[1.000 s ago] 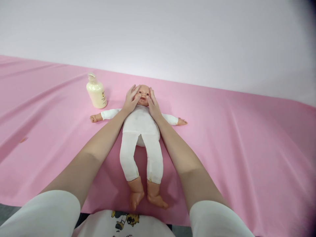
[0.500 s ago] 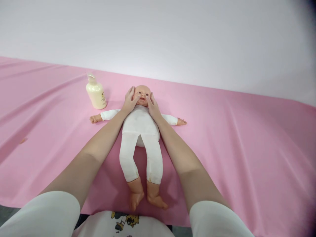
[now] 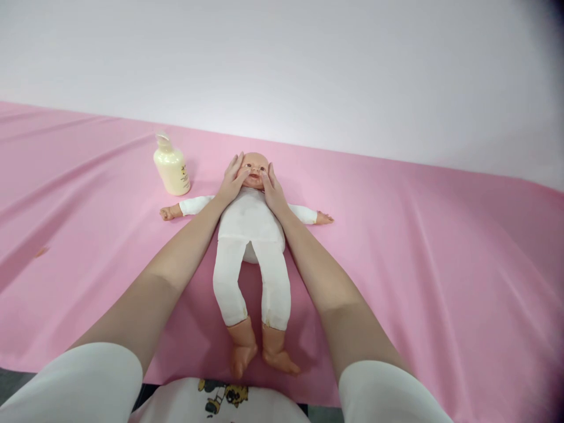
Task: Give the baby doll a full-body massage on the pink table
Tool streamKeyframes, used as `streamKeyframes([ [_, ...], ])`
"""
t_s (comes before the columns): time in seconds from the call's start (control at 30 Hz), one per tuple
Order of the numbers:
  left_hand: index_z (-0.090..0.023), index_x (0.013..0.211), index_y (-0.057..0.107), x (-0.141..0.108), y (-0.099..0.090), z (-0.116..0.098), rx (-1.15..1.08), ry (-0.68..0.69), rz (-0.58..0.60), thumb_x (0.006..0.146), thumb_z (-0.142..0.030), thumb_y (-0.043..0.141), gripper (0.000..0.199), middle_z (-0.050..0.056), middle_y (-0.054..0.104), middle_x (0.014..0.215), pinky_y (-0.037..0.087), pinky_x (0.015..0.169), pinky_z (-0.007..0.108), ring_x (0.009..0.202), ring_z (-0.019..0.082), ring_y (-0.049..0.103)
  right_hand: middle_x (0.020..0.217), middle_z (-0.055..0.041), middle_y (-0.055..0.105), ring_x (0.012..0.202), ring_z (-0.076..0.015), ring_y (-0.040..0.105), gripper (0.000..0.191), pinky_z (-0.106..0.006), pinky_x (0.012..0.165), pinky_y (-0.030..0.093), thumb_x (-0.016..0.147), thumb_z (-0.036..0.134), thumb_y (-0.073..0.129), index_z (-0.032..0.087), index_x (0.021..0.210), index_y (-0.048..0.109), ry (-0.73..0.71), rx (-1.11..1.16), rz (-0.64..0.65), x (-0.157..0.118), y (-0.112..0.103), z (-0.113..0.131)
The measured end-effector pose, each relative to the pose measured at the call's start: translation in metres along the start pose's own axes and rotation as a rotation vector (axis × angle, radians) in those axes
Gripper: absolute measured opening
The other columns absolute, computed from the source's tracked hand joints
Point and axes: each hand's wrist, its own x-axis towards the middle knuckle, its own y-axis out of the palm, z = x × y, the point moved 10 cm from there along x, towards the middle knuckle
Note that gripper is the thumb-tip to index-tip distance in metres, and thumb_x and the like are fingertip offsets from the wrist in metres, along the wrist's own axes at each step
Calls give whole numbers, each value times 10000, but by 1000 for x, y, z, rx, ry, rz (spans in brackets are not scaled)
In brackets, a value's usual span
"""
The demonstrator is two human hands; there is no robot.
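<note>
A baby doll (image 3: 251,217) with a white cloth body lies on its back, head away from me, arms spread and bare feet toward me. My left hand (image 3: 232,179) cups the left side of the doll's head, its thumb on the cheek beside the nose. On the opposite side, my right hand (image 3: 273,188) rests in the same way, thumb on the other cheek. Both hands hold the head between them, with fingers along its sides.
A pale yellow pump bottle (image 3: 173,170) stands to the left, beyond the doll's outstretched arm. Pink cloth (image 3: 374,247) with soft folds covers the table. Behind it rises a plain white wall (image 3: 282,70).
The fingers of my left hand have shifted slightly on the side of the doll's head. Doll and bottle have not moved.
</note>
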Motion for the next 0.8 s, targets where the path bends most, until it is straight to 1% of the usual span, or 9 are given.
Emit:
streamKeyframes([
  [0.13, -251, 1483, 486, -1, 2, -14, -17, 87, 25, 951, -696, 411, 697, 70, 293, 1659, 164, 1299, 442, 1570, 259, 187, 1678, -17, 216, 1542, -216, 294, 992, -445, 1283, 256, 871, 826, 340, 263, 1631, 42, -51, -5, 26, -1, 2, 7],
  [0.27, -277, 1449, 529, -1, 3, -18, -18, 126, 26, 946, -709, 404, 674, 60, 269, 1669, 189, 1291, 454, 1559, 263, 230, 1693, 35, 141, 1589, -188, 127, 931, -414, 1312, 154, 886, 833, 289, 299, 1626, 106, -162, -54, 36, -2, 3, 17],
  [0.33, -285, 1439, 540, -2, 3, -21, -16, 143, 28, 951, -705, 395, 660, 53, 262, 1672, 186, 1291, 450, 1558, 258, 232, 1689, 43, 152, 1595, -188, 64, 918, -408, 1320, 105, 890, 836, 258, 291, 1623, 157, -205, -75, 39, -3, 3, 23],
  [0.4, -279, 1421, 562, -3, 3, -27, -11, 165, 23, 959, -696, 387, 646, 56, 254, 1675, 189, 1290, 441, 1555, 254, 243, 1682, 35, 184, 1596, -191, 41, 920, -405, 1324, 82, 889, 840, 246, 278, 1616, 209, -222, -80, 39, -5, 2, 27],
  [0.53, -272, 1408, 579, -5, 2, -35, 5, 187, 16, 961, -691, 393, 640, 65, 267, 1670, 189, 1289, 449, 1549, 259, 258, 1680, 35, 197, 1597, -193, 35, 902, -398, 1323, 93, 897, 832, 245, 277, 1609, 235, -219, -81, 36, -7, 2, 29],
  [0.6, -276, 1441, 545, -5, 2, -31, 5, 169, 19, 952, -707, 393, 670, 71, 273, 1667, 173, 1291, 462, 1554, 264, 243, 1690, 25, 155, 1596, -206, 59, 927, -405, 1321, 98, 894, 833, 257, 263, 1621, 180, -195, -81, 30, -6, 2, 25],
  [0.67, -281, 1479, 498, -4, 3, -26, 5, 144, 21, 943, -728, 384, 708, 74, 267, 1669, 153, 1294, 469, 1561, 266, 223, 1696, 10, 130, 1590, -212, 121, 973, -416, 1317, 134, 879, 846, 276, 258, 1631, 92, -130, -63, 24, -3, 2, 15],
  [0.73, -277, 1505, 462, -4, 4, -23, 10, 132, 24, 944, -738, 358, 733, 75, 254, 1673, 140, 1297, 465, 1565, 265, 207, 1697, -4, 125, 1582, -205, 165, 1015, -416, 1312, 173, 864, 860, 272, 247, 1633, 18, -81, -36, 12, -1, 1, 7],
  [0.8, -266, 1515, 446, -4, 4, -23, 14, 131, 22, 959, -731, 310, 738, 75, 248, 1675, 139, 1299, 455, 1566, 260, 205, 1697, -7, 131, 1578, -190, 182, 1007, -413, 1307, 197, 871, 853, 227, 237, 1631, -7, -78, -8, 1, 1, 0, 3],
])
